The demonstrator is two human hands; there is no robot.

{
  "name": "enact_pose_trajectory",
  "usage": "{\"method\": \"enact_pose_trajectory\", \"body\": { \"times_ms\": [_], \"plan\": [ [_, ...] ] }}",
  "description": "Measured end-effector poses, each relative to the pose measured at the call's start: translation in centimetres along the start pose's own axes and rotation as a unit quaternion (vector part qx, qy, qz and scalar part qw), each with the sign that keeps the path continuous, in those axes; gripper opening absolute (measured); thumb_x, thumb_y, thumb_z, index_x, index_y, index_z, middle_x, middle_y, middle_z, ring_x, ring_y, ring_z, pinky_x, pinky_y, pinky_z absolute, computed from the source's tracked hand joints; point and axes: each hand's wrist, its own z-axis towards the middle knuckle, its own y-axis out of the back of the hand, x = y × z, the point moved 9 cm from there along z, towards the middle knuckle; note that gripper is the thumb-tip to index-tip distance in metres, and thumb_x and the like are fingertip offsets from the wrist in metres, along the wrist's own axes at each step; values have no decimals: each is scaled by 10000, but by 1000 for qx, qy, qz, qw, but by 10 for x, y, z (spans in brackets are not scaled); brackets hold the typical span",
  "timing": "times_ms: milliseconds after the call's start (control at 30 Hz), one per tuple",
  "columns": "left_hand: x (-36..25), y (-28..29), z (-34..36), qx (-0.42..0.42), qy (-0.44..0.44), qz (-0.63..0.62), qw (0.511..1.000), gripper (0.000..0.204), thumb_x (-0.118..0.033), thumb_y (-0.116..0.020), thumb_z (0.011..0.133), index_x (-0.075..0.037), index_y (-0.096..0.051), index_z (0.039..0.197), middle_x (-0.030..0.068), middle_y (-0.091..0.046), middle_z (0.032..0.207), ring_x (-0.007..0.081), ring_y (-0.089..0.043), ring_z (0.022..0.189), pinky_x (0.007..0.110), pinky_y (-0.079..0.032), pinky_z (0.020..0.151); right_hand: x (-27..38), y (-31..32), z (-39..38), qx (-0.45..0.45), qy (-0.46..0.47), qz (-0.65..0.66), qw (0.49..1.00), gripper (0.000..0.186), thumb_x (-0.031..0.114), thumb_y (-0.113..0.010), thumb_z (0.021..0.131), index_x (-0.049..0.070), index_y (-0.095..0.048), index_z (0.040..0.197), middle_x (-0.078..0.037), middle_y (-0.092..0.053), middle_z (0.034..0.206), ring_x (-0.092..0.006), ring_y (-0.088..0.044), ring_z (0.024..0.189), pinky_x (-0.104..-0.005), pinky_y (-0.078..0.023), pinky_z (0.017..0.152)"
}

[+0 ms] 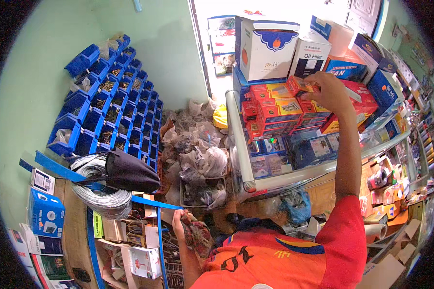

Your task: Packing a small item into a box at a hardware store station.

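Observation:
My right hand [329, 92] reaches over a glass display counter [270, 180], its fingers closed on a small red and yellow box [300, 85]. That box is at the top of a stack of similar red boxes [278, 110] on the counter's glass top. Low in the picture, close to my body, my left hand [178, 222] is closed around a crumpled reddish-brown patterned cloth [196, 232]. Part of the left fingers is hidden behind the cloth.
Tall white cartons [270, 50] stand behind the red boxes. Blue parts bins [111, 101] line the left wall. A coil of grey wire [99, 185] lies on a blue-framed shelf [161, 241]. Plastic bags [202, 159] fill the floor between bins and counter.

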Motion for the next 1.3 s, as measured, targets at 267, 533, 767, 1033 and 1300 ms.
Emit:
{"method": "enact_pose_trajectory", "body": {
  "times_ms": [267, 533, 767, 1033, 1300],
  "plan": [
    [12, 39, 6, -57, -2, -17, 998, 243, -272, -515, 1087, -91, -532, 926, 12, -520, 956, 131, -544, 908, 314, -472, 867, 31, -19, 17, -19, -6, 70, 997, 384, 337, -821, 849, 72, -761, 1120, -158, -744, 1095, -362, -706, 1022, -433, -560, 870],
    [-3, 41, 1, -75, 6, -65, 995, 244, -297, -538, 1080, -91, -547, 948, 16, -548, 961, 151, -575, 884, 324, -492, 837, 22, 15, 11, -140, -65, 181, 971, 233, 215, -777, 903, 41, -769, 1057, -119, -773, 970, -278, -741, 830, -398, -578, 793],
    [-34, 32, 8, -19, -59, 61, 996, 252, -309, -534, 1088, -95, -548, 956, 7, -523, 942, 135, -549, 892, 318, -485, 835, 104, 98, 85, -252, 216, -60, 941, 344, 271, -830, 866, 115, -743, 1161, -69, -699, 860, -219, -689, 878, -380, -553, 821],
    [-24, 20, 3, -36, -4, -27, 999, 263, -326, -529, 1096, -115, -532, 940, 3, -518, 919, 126, -558, 846, 305, -488, 804, 71, 106, 157, -169, 145, -122, 967, 194, 296, -730, 988, 133, -774, 1084, -75, -687, 724, -156, -627, 628, -341, -505, 615],
    [7, 62, 3, -58, 20, -50, 997, 266, -345, -545, 1091, -115, -566, 960, -14, -517, 922, 135, -571, 844, 322, -493, 809, 66, 108, 178, -172, 84, 22, 981, 237, 235, -722, 985, 126, -729, 1195, -83, -761, 885, -201, -739, 840, -338, -579, 732]
  ]
}}
